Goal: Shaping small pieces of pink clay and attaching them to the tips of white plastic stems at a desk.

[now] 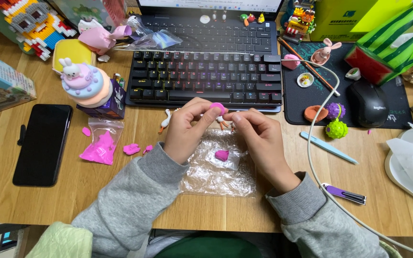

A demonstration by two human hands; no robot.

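We pinch a small pink clay disc (217, 108) between the fingertips of our left hand (186, 128) and right hand (259, 138), held just above the plastic sheet (206, 177) on the bench (120, 200), where another pink clay lump (222, 155) lies directly below.

A wooden table (120, 200) is carrying the work area. A black phone (42, 143) is lying flat at the left, with a small clear bag of pink clay (100, 143) just beside it and loose pink scraps (131, 149) near that. A black keyboard (205, 79) is sitting at the centre rear, ahead of a laptop (216, 36). A crinkled clear plastic sheet (218, 169) is lying at the front centre, bearing a pink clay lump (222, 155). At the right, a dark mouse mat (397, 107) is carrying a black mouse (368, 102). A pale blue tool (328, 147) and a purple knife (344, 194) are resting on bare wood. A white cable (311, 157) is trailing across the table.
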